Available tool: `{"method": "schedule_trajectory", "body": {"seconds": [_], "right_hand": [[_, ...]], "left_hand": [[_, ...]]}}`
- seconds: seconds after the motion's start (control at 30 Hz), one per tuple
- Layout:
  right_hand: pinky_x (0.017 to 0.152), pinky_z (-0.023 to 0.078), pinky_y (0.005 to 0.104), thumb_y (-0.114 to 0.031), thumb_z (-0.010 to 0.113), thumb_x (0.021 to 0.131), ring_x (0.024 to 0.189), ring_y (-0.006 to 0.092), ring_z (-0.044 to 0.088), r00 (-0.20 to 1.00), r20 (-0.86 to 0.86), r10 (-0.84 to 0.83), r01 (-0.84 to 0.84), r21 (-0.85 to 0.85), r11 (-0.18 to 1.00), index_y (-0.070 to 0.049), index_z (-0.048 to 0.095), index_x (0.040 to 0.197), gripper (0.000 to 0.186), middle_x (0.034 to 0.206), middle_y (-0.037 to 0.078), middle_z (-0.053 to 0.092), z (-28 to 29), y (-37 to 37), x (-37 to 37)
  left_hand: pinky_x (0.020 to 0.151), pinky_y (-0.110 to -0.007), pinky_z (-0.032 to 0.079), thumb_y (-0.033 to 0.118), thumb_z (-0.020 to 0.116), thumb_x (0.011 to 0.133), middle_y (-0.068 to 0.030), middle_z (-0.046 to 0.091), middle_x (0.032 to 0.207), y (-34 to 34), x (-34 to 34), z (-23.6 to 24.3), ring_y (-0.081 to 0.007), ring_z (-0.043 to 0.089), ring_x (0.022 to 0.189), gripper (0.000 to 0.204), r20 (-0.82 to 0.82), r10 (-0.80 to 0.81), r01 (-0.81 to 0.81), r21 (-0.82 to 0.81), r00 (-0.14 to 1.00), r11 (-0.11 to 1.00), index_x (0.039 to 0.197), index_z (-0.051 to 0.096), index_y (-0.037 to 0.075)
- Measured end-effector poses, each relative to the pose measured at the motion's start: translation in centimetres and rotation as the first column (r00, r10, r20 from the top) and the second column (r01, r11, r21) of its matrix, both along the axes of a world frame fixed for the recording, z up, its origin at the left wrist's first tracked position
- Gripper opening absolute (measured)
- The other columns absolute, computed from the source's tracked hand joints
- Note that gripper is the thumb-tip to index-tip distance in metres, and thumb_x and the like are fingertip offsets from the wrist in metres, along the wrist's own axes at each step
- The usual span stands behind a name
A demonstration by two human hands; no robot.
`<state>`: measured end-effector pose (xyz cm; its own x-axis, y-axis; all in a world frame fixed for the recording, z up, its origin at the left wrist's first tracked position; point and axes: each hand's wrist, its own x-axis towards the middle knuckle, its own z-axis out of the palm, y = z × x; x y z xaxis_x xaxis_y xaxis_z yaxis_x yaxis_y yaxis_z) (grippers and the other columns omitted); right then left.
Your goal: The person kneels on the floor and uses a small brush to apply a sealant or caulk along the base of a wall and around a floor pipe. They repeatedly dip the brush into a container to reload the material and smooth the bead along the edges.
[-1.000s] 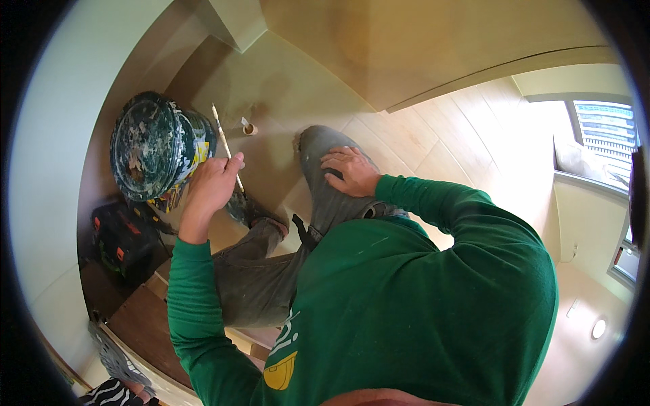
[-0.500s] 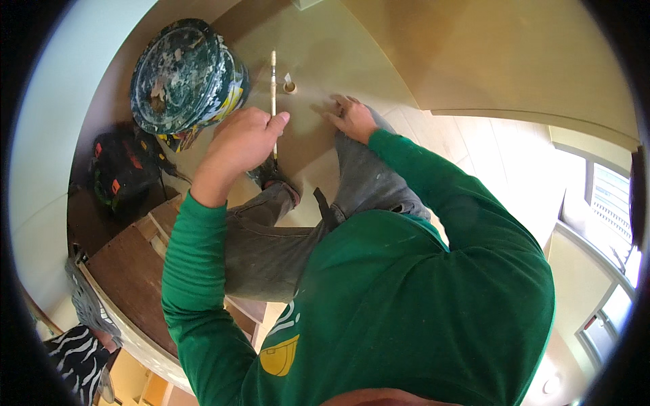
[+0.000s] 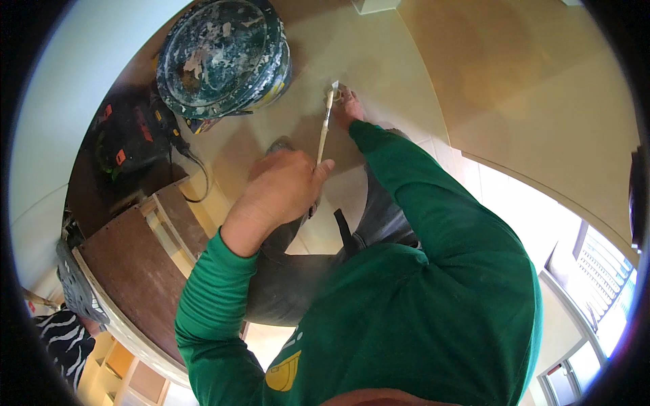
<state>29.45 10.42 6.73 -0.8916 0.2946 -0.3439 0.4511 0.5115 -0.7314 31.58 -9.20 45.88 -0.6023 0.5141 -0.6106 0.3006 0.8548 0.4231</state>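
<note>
My left hand (image 3: 281,186) is closed around the handle of a slim, pale paintbrush (image 3: 323,135), which points up and away from me. Its far tip is over a small round cup (image 3: 337,97), and a whitish piece sticks up beside it. At the cup's right side, my right hand (image 3: 351,105) has its fingers against the rim and appears to grip it. Its fingertips are partly hidden. The cup is small and blurred, so its contents cannot be made out.
At the far left stands a large bucket (image 3: 223,57) with a paint-splattered dark green lid. Beside it are a black tool case (image 3: 128,142) and a cabled power tool (image 3: 169,128). A brown wooden panel (image 3: 132,271) lies to the left. Someone in zebra-patterned clothing (image 3: 64,342) is at lower left.
My right hand has moved from my knee to the cup. My left hand has brought the paintbrush right and forward, so its tip now meets the cup. The view has shifted.
</note>
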Motion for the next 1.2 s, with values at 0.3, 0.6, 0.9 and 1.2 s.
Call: {"method": "schedule_trajectory", "body": {"seconds": [0.3, 0.6, 0.9, 1.2], "right_hand": [[0.103, 0.053, 0.0527, -0.033, 0.078, 0.092, 0.119, 0.0434, 0.064, 0.978, -0.172, -0.12, 0.139, 0.105, 0.985, -0.013, 0.055, 0.144, 0.06, 0.132, 0.023, 0.064, -1.1, 4.8, -2.1], [0.101, 0.053, 0.0529, -0.038, 0.077, 0.092, 0.118, 0.0443, 0.064, 0.974, -0.181, -0.132, 0.152, 0.1, 0.983, -0.011, 0.056, 0.143, 0.061, 0.127, 0.024, 0.065, -1.4, 9.3, -4.9], [0.09, 0.057, 0.0425, -0.036, 0.069, 0.104, 0.095, 0.0294, 0.073, 0.908, -0.393, -0.145, -0.074, -0.492, 0.868, -0.004, 0.074, 0.118, 0.036, 0.104, 0.016, 0.076, 7.4, 4.4, 2.5], [0.065, 0.053, 0.0272, -0.034, 0.067, 0.107, 0.069, 0.0063, 0.062, 0.996, -0.017, 0.093, -0.064, -0.849, 0.525, -0.004, 0.072, 0.126, 0.036, 0.082, 0.001, 0.07, 26.2, -0.2, 8.8]], "left_hand": [[0.08, -0.052, 0.057, 0.042, 0.051, 0.108, -0.0162, 0.071, 0.068, 0.2, -0.4, -0.4, -0.0423, 0.073, 0.078, 0.059, -0.027, -0.039, 0.039, -0.004, 0.999, 0.999, 0.068, 0.075, 0.006], [0.081, -0.059, 0.052, 0.047, 0.051, 0.109, -0.0248, 0.07, 0.077, 1.0, -1.4, -1.8, -0.0474, 0.071, 0.085, 0.06, 0.077, 0.03, -0.031, 0.007, 0.997, 0.999, 0.078, 0.075, 0.001], [0.083, -0.058, 0.051, 0.046, 0.047, 0.111, -0.031, 0.07, 0.09, 2.0, -3.3, -4.2, -0.0525, 0.067, 0.091, 0.059, -0.032, 0.153, -0.152, 0.04, 0.988, 0.988, 0.092, 0.074, -0.003], [0.094, -0.054, 0.053, 0.051, 0.037, 0.113, -0.028, 0.074, 0.108, 5.1, -4.0, -7.7, -0.0473, 0.07, 0.106, 0.062, 0.002, 0.318, -0.314, 0.156, 0.948, 0.937, 0.114, 0.076, 0.002]]}}
